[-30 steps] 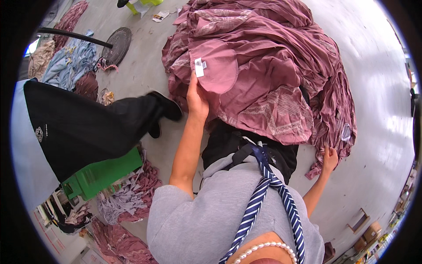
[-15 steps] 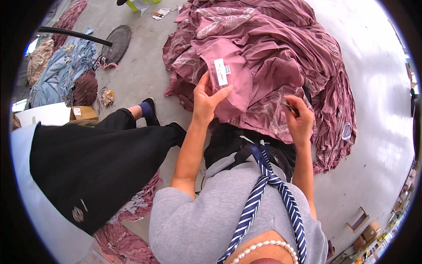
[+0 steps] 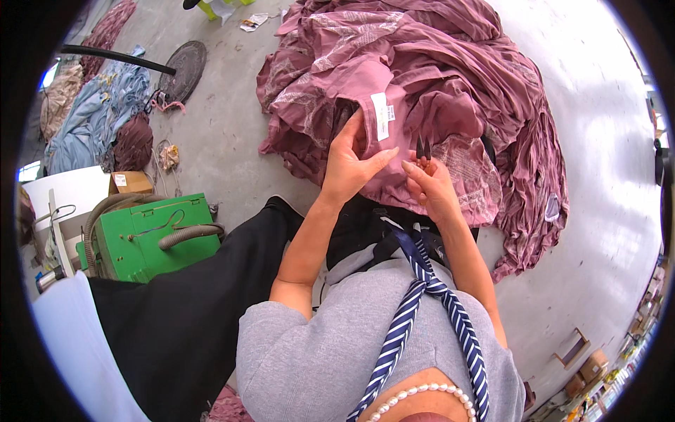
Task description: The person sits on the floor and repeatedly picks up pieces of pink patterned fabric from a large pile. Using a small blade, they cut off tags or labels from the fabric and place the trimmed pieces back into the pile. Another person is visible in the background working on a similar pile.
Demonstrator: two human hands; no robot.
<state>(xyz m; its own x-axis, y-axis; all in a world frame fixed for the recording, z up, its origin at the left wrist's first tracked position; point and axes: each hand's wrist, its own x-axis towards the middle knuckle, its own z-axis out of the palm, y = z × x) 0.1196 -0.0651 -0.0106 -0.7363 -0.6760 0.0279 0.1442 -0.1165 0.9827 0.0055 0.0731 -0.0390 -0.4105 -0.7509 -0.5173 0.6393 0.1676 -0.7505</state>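
My left hand (image 3: 349,163) grips the edge of a dusty-pink garment (image 3: 365,79), its thumb lying on top of the cloth and the fingers behind. A white label (image 3: 380,116), with a smaller tag at its side, sits on that held piece just past my thumb. Close to the right of it, my right hand (image 3: 432,186) is closed round a pair of small thread snips (image 3: 423,148). Their two dark blades point away from me and stand slightly apart. The snips' handles are mostly hidden in my fingers. The cloth spreads over a large heap in front of me.
More patterned pink fabric (image 3: 534,183) hangs down the heap's right side. At left stand a green machine (image 3: 155,235) with grey hoses, a cardboard box (image 3: 132,182), a blue cloth pile (image 3: 95,130) and a round black base (image 3: 184,70) with a pole. A person in black trousers (image 3: 190,330) is beside me.
My right hand has come left beside the label, and the snips' blades now show. My left hand has shifted right with the labelled cloth. The person at left has moved, uncovering the green machine.
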